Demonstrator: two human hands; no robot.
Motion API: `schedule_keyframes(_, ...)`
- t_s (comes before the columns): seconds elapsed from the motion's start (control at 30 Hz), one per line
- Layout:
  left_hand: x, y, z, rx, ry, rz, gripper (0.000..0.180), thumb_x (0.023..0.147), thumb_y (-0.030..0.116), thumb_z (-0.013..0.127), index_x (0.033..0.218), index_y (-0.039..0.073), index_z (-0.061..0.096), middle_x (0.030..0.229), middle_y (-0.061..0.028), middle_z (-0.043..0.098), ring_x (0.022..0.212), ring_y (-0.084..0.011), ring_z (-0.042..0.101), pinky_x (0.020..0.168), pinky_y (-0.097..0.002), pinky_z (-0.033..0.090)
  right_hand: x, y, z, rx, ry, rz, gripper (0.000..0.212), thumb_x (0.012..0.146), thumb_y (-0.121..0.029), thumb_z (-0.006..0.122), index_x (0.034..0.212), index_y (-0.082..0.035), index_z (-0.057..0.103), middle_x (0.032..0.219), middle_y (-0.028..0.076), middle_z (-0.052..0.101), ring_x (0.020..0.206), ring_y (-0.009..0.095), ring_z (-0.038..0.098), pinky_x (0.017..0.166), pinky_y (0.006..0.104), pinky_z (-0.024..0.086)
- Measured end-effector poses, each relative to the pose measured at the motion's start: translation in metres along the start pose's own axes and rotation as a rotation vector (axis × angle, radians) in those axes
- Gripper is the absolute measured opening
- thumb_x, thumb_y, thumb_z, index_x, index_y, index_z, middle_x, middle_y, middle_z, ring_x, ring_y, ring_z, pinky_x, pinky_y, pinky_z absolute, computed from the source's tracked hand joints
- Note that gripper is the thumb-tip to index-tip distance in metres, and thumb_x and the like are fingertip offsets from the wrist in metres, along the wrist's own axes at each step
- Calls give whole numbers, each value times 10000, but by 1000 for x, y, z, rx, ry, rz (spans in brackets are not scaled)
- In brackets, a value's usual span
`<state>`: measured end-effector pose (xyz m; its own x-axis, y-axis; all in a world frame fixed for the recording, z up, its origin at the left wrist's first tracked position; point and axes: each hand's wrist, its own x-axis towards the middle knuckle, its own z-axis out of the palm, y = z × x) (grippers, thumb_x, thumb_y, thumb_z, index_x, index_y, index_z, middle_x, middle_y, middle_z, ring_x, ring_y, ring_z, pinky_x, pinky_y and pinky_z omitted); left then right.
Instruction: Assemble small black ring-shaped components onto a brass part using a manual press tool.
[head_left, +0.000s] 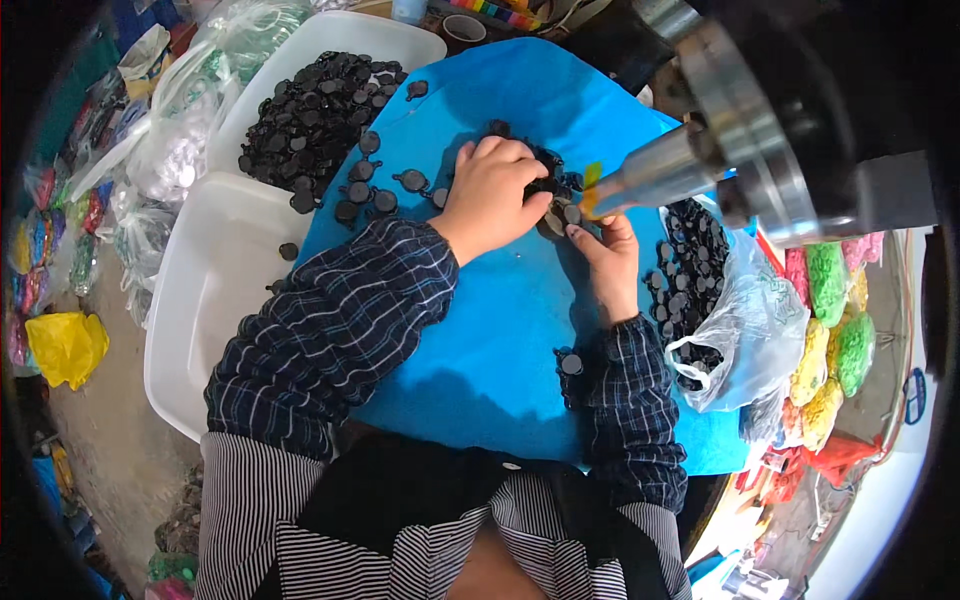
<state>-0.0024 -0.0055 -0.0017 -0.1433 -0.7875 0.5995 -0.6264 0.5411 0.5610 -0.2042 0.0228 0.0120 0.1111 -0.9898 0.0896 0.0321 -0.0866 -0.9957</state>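
Small black round pieces with little tabs lie on a blue cloth-covered surface (470, 330). My left hand (492, 196) is curled over a cluster of them near the far middle, thumb and fingers bent toward dark pieces. What lies between its fingertips is mostly hidden. To its right, my right hand (612, 262) has thumb and forefinger closed on a small black disc piece (572, 214). That piece sits close under the tip of a metal machine arm (655, 168), which has a yellow bit around its end.
A white tub (425, 42) heaped with black pieces (320, 115) stands far left, with another white tub (185, 310) nearer. At right, a clear plastic bag (745, 325) lies by more black pieces (690, 265). Loose pieces (358, 192) dot the cloth's left; one (570, 363) lies near my right sleeve.
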Motion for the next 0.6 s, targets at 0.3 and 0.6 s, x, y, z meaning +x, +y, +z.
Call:
schedule_keyframes(0.3,9,-3,-11,47,-100,-63,442,778,258,735,1173,88,630,1240,-109,580,1223,-333,476,1035,-471,354,-42,-16,-39,-449,130,21,318,800,3,730,1048,-2,532,1106,126,624,1002,203,610,842,312,490)
schedule_keyframes(0.6,70,2,-14,279,-899,494,742,646,443,780,1292,137,580,1404,-105,452,1343,-346,357,1008,-627,357,-139,-60,11,-1268,-473,-277,631,746,-454,767,1163,-32,552,1366,230,449,1268,446,416,1053,576,298)
